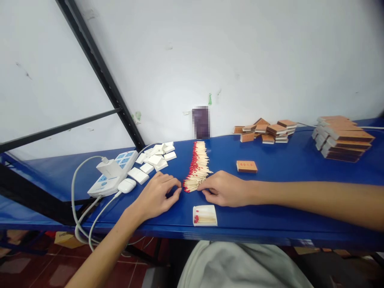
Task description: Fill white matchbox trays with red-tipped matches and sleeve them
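A long heap of red-tipped matches (200, 164) lies on the blue table, running from the wall towards me. At its near end, my right hand (223, 188) pinches the pale ends of some matches between thumb and fingers; how many is hidden. My left hand (160, 193) rests beside the red heads, its thumb and index fingertips drawn together with nothing visible between them. Just in front of both hands sits a white matchbox tray (205, 208) with several matches lying in its lower part. A closed orange matchbox (246, 166) lies beyond my right wrist.
White matchbox trays (156, 160) are scattered at the left, beside a power strip (114, 172) with a plugged charger, cables and a white earphone case (127, 185). Orange matchbox sleeves (267, 130) lie piled near the wall. Stacked matchboxes (343, 138) stand farther right. A black metal post (102, 72) rises at left.
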